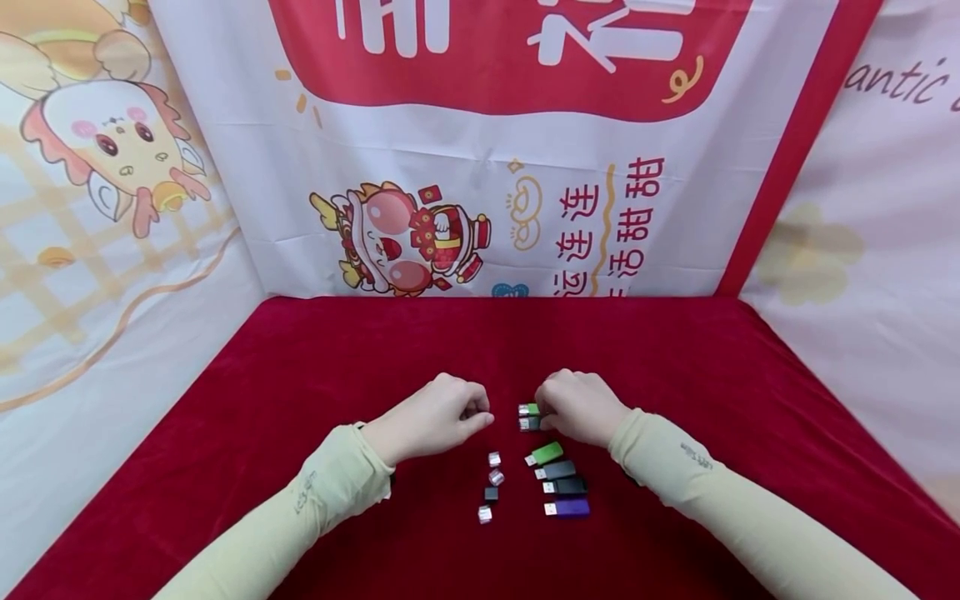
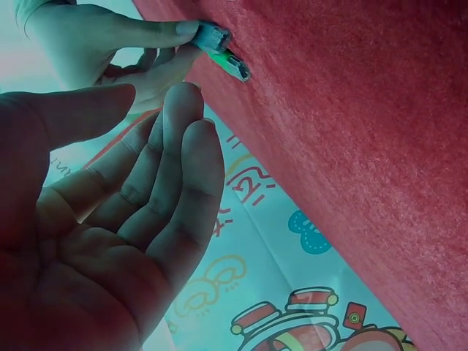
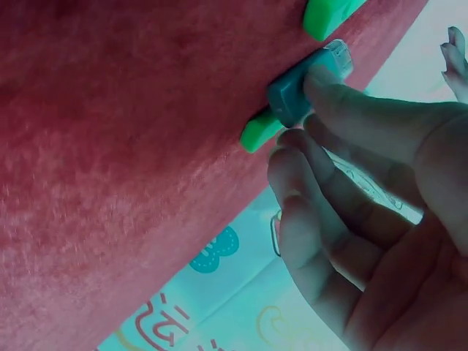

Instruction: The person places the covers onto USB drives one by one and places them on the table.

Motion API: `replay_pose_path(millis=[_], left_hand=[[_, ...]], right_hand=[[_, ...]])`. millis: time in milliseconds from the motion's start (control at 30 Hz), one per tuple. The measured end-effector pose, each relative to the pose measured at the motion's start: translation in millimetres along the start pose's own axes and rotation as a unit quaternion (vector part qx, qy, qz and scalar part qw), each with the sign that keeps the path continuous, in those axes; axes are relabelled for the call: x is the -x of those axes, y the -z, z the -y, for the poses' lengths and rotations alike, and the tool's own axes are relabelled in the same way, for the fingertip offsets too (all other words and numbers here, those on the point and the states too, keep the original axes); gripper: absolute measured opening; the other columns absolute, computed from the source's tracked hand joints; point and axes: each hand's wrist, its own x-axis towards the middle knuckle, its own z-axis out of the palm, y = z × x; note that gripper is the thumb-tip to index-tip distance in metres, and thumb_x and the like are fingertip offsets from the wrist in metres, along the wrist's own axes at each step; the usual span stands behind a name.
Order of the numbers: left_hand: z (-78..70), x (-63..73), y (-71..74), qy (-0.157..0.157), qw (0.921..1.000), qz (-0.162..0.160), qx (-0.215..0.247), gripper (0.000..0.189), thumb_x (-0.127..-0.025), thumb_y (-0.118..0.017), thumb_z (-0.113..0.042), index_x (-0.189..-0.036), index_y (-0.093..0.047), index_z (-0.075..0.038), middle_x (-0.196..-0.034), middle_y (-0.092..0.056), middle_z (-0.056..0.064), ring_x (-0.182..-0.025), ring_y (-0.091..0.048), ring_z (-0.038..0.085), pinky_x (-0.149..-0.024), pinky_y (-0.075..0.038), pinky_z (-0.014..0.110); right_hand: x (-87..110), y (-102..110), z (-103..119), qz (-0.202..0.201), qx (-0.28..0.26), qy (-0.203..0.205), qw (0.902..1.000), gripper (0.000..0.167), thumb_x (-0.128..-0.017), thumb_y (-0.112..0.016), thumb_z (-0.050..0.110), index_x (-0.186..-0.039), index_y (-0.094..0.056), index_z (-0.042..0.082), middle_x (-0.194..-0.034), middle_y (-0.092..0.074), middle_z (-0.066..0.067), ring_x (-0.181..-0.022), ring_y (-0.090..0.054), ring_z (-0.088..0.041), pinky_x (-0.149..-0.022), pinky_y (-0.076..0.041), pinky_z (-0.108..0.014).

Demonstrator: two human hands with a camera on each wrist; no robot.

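Observation:
My right hand [image 1: 583, 407] pinches a dark grey USB flash drive [image 3: 292, 95] between thumb and fingers. Its clear-capped end points left in the head view. Right beside it, on the far side, lies a green USB flash drive [image 1: 527, 409] with a clear cap, partly hidden by the fingers. My left hand [image 1: 442, 417] hovers to the left with fingers loosely bent and nothing in them; the left wrist view shows its bare palm. Closer to me lie uncapped drives: green [image 1: 549, 452], grey [image 1: 558, 471], black [image 1: 570, 485] and purple [image 1: 573, 507].
Loose caps form a column left of the uncapped drives: a clear cap [image 1: 494, 458], a tilted clear one [image 1: 497, 477], a black cap [image 1: 491, 493] and another clear one [image 1: 485, 515]. Red cloth [image 1: 360, 350] covers the table. Printed white curtains [image 1: 480, 142] stand behind and at both sides.

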Motion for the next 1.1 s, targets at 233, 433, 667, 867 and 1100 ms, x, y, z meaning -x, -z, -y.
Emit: replay_pose_path(millis=[233,433,667,867,1100], left_hand=[[-0.6,-0.6,-0.2,0.011,0.9999,0.001,0.002,0.007,-0.093,-0.069,-0.019,-0.087,-0.069,-0.015,-0.071,-0.059,-0.011,-0.059,-0.052,0.004,-0.059,-0.048,0.025],[-2.8,-0.4,-0.3,0.02,0.9997,0.007,0.01,0.006,-0.094,-0.069,-0.019,-0.09,-0.07,-0.015,-0.072,-0.059,-0.012,-0.06,-0.053,0.005,-0.06,-0.049,0.025],[-3.6,2.8,4.9,0.046,0.9987,0.002,0.022,0.006,-0.093,-0.069,-0.021,-0.095,-0.071,-0.016,-0.079,-0.061,-0.013,-0.067,-0.056,0.006,-0.066,-0.05,0.025],[-2.9,4.1,7.2,0.034,0.9993,-0.01,0.015,0.006,-0.094,-0.069,-0.021,-0.094,-0.071,-0.016,-0.078,-0.061,-0.014,-0.068,-0.056,0.005,-0.066,-0.05,0.025],[-1.9,4.8,13.2,0.029,0.9992,-0.026,0.012,0.005,-0.093,-0.07,-0.019,-0.093,-0.071,-0.015,-0.078,-0.062,-0.013,-0.068,-0.056,0.003,-0.066,-0.05,0.025]], right_hand=[[3.5,10,-2,-0.007,-0.005,-0.029,0.9995,0.011,-0.078,-0.085,0.02,-0.078,-0.074,0.017,-0.072,-0.06,0.009,-0.064,-0.054,-0.006,-0.056,-0.048,-0.024],[9.6,22,-4,0.05,-0.06,-0.025,0.9966,0.009,-0.081,-0.082,0.019,-0.082,-0.074,0.017,-0.07,-0.058,0.013,-0.063,-0.053,-0.006,-0.058,-0.048,-0.025],[17.2,28,-1,0.083,-0.108,0.032,0.9902,0.01,-0.082,-0.081,0.014,-0.09,-0.075,0.011,-0.074,-0.06,0.013,-0.066,-0.055,-0.005,-0.063,-0.051,-0.025],[18.6,18,3,0.06,-0.127,0.063,0.9881,0.008,-0.083,-0.08,0.011,-0.09,-0.075,0.012,-0.08,-0.062,0.013,-0.068,-0.056,-0.002,-0.064,-0.051,-0.022],[17.6,18,0,0.065,-0.135,0.067,0.9866,0.009,-0.082,-0.081,0.012,-0.089,-0.075,0.013,-0.078,-0.061,0.014,-0.067,-0.056,-0.002,-0.062,-0.05,-0.022]])
